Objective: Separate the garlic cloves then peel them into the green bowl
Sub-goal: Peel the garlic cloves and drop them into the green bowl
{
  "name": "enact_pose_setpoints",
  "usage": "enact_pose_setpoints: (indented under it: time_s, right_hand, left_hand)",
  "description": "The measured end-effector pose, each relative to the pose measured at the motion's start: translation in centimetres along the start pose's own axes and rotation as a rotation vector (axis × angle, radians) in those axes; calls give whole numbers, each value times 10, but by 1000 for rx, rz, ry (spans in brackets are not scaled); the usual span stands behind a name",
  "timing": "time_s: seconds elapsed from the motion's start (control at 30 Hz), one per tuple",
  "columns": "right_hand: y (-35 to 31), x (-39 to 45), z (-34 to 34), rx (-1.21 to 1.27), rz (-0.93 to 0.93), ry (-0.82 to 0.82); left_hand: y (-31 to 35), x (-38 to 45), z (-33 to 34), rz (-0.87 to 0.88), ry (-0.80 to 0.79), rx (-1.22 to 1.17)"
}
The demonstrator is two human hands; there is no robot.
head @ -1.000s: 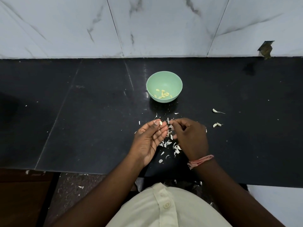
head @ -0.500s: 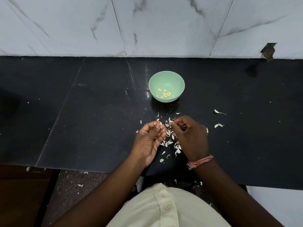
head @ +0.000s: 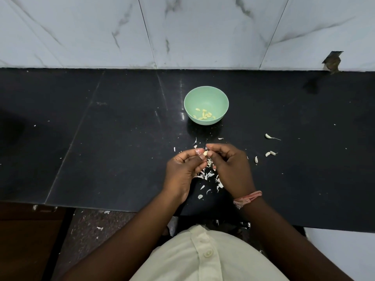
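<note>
Fingers (head: 199, 154) of the left hand (head: 182, 171) were curled inward, thumb and fingertips pinched round a single garlic clove (head: 205, 153) held above the black counter (head: 121, 138). Right hand (head: 231, 169) was set close against the left, knuckles up, wrist bent downward; its thumb and forefinger were closed at the clove's far end, seemingly on a shred of skin, though the contact was too small to be made out with certainty. Both forearms were brought in from the lower edge, converging toward the middle. A pink thread band (head: 247, 198) was worn at the right wrist.

Green bowl (head: 206, 98) was placed beyond the hands, well apart from them, upright on the counter, with a small cluster of peeled cloves (head: 205, 115) lying on its floor.

Loose peel scraps (head: 207, 175) were scattered beneath and between the hands. Three unpeeled cloves were noted to the right: one with a trailing tail (head: 268, 136), one nearer (head: 267, 154), one just beside the right hand (head: 256, 159).

A pale buttoned shirt (head: 203, 256) was seen at the bottom. A marbled tile wall (head: 182, 31) was recorded behind the counter.
</note>
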State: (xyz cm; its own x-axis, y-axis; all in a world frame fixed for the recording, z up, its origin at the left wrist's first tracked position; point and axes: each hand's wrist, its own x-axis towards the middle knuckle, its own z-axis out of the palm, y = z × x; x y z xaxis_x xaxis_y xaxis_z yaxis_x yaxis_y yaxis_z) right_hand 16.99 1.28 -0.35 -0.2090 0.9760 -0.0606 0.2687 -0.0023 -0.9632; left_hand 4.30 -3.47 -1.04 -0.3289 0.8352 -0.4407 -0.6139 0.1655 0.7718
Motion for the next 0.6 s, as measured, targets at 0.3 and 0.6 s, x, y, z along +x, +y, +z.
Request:
enact_pose_setpoints:
  time_s: [0.3,0.6]
  right_hand:
    - [-12,6,-9,155,56,-90]
    - [-8,2,-3,91,-21,-42]
  left_hand:
    - [10,-3,5,93,-65,71]
    - [6,-4,8,57,-39,-104]
